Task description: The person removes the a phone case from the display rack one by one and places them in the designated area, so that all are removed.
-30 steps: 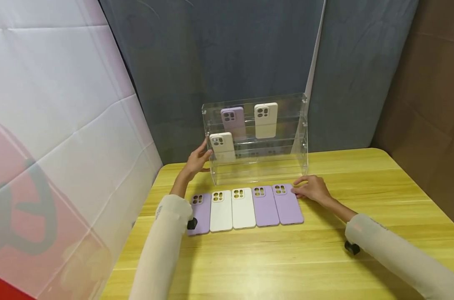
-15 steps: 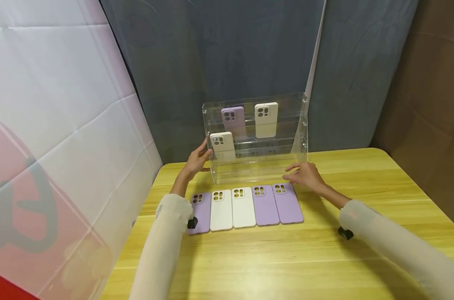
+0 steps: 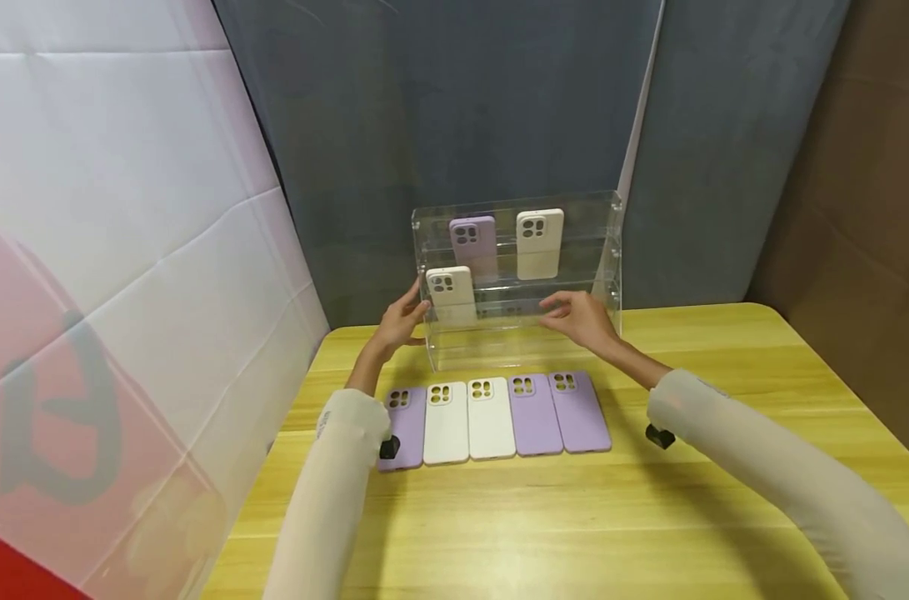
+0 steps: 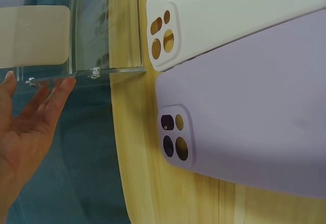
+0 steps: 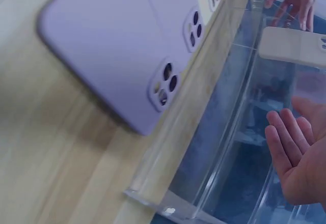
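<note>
A tiered clear acrylic display stand (image 3: 521,346) stands at the back of the table. Two phone cases lean on its upper tier, one purple (image 3: 472,242) and one white (image 3: 540,242); a second white case (image 3: 450,292) sits lower left. My left hand (image 3: 400,323) rests fingertips against the stand's left side panel, fingers fairly straight in the left wrist view. Holding nothing, my right hand (image 3: 583,318) is in front of the stand's right half, fingers loosely extended. Before the stand lies a row of purple cases (image 3: 580,412) and white cases (image 3: 491,421), camera cutouts toward it.
The wooden table (image 3: 499,533) has a rounded far right corner. Behind it hangs a grey curtain (image 3: 514,100), with a white printed sheet (image 3: 124,167) on the left and a brown panel (image 3: 851,192) on the right.
My right hand has moved from beside the rightmost purple case, up and left, to the front of the stand. My left hand keeps its place on the side panel.
</note>
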Action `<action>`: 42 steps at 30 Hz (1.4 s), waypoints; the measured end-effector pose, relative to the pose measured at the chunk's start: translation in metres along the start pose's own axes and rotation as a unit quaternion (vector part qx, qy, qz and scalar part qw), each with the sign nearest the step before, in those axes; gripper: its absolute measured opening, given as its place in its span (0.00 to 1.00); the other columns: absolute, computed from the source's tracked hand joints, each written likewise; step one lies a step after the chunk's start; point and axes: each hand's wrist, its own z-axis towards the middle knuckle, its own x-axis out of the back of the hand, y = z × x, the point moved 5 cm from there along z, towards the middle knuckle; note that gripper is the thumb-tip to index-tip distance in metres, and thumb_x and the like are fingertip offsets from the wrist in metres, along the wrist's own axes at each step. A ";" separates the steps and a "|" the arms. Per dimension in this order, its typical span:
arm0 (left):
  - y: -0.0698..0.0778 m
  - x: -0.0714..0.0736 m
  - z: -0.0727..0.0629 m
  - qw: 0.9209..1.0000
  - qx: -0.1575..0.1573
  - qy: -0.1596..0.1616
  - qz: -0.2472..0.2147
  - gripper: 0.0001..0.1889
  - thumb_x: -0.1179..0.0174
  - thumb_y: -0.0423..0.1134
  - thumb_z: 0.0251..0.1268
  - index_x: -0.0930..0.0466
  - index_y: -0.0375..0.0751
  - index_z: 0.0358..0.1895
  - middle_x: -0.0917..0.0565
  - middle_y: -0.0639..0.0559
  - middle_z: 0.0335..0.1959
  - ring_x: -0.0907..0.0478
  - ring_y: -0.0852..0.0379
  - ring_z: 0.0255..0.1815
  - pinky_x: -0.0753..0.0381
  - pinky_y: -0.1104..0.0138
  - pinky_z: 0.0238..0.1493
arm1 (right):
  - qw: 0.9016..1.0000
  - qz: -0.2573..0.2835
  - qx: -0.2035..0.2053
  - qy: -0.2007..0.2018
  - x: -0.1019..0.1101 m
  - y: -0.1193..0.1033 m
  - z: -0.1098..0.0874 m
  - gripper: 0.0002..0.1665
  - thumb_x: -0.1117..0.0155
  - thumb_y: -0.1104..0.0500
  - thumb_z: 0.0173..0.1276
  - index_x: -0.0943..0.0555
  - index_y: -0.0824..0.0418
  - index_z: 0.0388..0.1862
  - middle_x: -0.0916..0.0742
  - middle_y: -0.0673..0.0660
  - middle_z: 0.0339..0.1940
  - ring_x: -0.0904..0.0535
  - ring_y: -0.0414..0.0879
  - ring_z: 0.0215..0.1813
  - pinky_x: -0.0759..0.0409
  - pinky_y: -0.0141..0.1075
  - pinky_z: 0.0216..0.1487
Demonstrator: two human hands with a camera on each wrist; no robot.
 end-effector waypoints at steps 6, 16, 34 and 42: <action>0.001 0.000 0.001 1.000 0.000 0.004 0.003 0.35 0.47 0.49 0.83 0.53 0.71 0.84 0.41 0.33 0.81 0.34 0.32 0.76 0.16 0.38 0.56 | 0.999 0.006 0.032 0.026 -0.003 -0.015 0.013 0.16 0.21 0.61 0.65 0.10 0.63 0.50 0.07 0.59 0.36 0.09 0.52 0.34 0.21 0.34 0.20; -0.001 -0.006 -0.002 1.000 0.001 -0.001 -0.002 0.34 0.48 0.49 0.84 0.52 0.73 0.84 0.41 0.33 0.81 0.35 0.33 0.77 0.15 0.39 0.56 | 0.997 0.041 0.048 0.034 -0.013 -0.040 0.032 0.18 0.20 0.62 0.63 0.11 0.65 0.52 0.07 0.60 0.39 0.08 0.53 0.38 0.11 0.37 0.32; 0.000 -0.002 -0.004 1.000 -0.003 0.011 0.008 0.33 0.48 0.49 0.84 0.52 0.71 0.84 0.39 0.32 0.80 0.34 0.32 0.75 0.15 0.40 0.54 | 0.992 0.119 0.027 0.032 -0.054 -0.076 0.063 0.25 0.22 0.67 0.64 0.16 0.71 0.59 0.10 0.68 0.46 0.10 0.59 0.47 0.10 0.42 0.48; 0.002 -0.002 -0.004 1.000 0.004 0.009 -0.005 0.34 0.48 0.49 0.83 0.52 0.73 0.83 0.41 0.33 0.81 0.36 0.32 0.77 0.16 0.40 0.56 | 0.992 0.121 0.021 0.041 -0.066 -0.083 0.071 0.26 0.23 0.68 0.64 0.16 0.70 0.61 0.11 0.68 0.49 0.10 0.59 0.49 0.11 0.41 0.51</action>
